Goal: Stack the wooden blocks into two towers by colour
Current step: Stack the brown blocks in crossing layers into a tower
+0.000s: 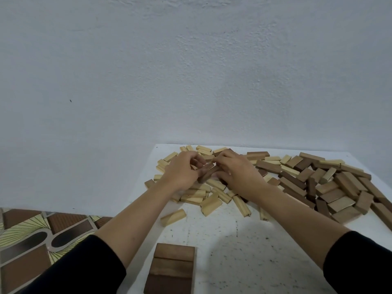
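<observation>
- Pale blue-grey wall (191,60) fills the top half, rough plaster.
- White table (233,251) below it, speckled with dark flecks, pushed up to the wall.
- Patterned floor (31,240) shows bottom left, brown tiles with green-yellow stripes.
- My left hand (182,169) is over the far middle of the table, fingers curled, pinching one end of a dark block (209,174).
- My right hand (237,168) is just beside it, fingers bent down round the other end of the same block; fingertips mostly hidden behind the knuckles.
- That block sits tilted between both hands, just above the pile; can't tell if its lower end touches the blocks under it.
- Light blocks (201,194) lie jumbled under and around my hands, mostly on the left and middle of the heap.
- One stray light block (173,217) lies apart, nearer me, on bare table.
- Brown blocks (328,187) are heaped loose on the right side, mixed shades, a few light ones among them, reaching to the right edge.
- Started brown stack (172,268) stands at the near edge between my forearms, top layer of three blocks side by side, well apart from the heap.
- Black sleeves (84,268) pushed up on both forearms.
</observation>
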